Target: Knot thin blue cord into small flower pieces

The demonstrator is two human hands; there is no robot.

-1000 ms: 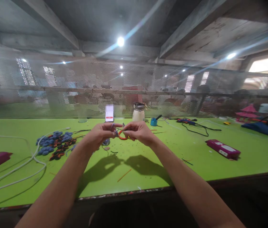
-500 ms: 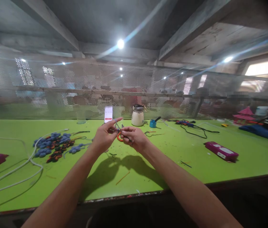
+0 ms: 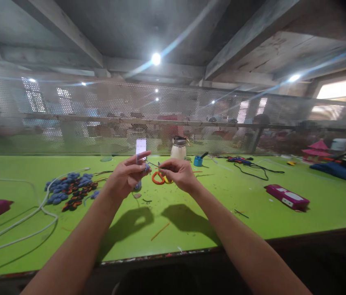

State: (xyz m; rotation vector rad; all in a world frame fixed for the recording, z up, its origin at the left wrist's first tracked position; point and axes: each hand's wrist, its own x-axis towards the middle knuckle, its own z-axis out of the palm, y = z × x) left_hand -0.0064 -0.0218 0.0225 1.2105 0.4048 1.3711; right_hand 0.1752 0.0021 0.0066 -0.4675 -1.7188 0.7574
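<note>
Holds a small, knobbly piece of soft blue yarn work (image 3: 146,167) between thumb and fingers of the left hand (image 3: 125,176), raised above the lime-green, smooth-topped desk (image 3: 197,229) near the middle of the view, with a strand of the same yarn looped over the outstretched forefinger. Pinches a slim, grey, rod-like tool (image 3: 154,165), probably a metal hook, in the closed fingertips of the right hand (image 3: 180,174), at three o'clock from the blue piece and aimed back toward it. Cannot tell at this size any contact between tip and yarn. Judging by looks, should weigh next to nothing, give under a light squeeze, and stretch or slump rather than break; hardly likely to slip, but perhaps prone to unravelling at a loose loop. Best to grip at the thicker knotted part, close to the loop, flat between thumb and middle finger, keeping only gentle tension on the strand. Expect the tool to feel stiff and smooth by contrast; better taken partway along the shaft, clear of the tip. Note at seven o'clock from the piece a round blue yarn ball (image 3: 137,187), at five o'clock orange-red and yellow looped handles (image 3: 158,182), apparently of scissors, and between eight and nine o'clock a heap of blue and black-and-orange crocheted flower shapes (image 3: 76,196), probably just as soft.
</note>
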